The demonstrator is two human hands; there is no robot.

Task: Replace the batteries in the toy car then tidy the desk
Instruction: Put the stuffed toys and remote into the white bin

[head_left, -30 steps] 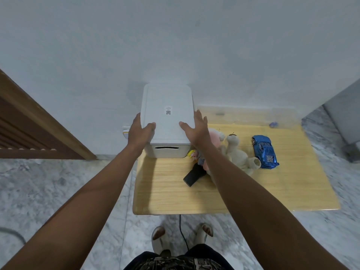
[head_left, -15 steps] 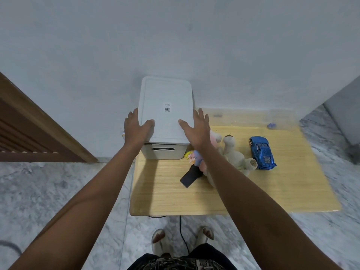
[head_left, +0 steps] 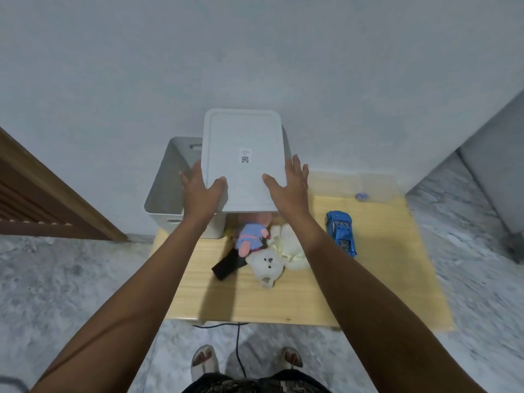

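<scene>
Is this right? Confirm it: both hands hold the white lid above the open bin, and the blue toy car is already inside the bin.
Not quite. The head view shows both the left hand and right hand holding the white lid above the open bin, but the blue toy car lies on the wooden desk, right of the plush toys.

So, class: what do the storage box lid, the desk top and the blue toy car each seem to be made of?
Lid: probably plastic, matt pale grey, with moulded rounded corners and a raised rim.
Desk top: wood or wood-look laminate, pale, with fine straight grain lines; which one cannot be told.
Toy car: glossy blue body with bright highlights, either painted metal or hard plastic.
</scene>
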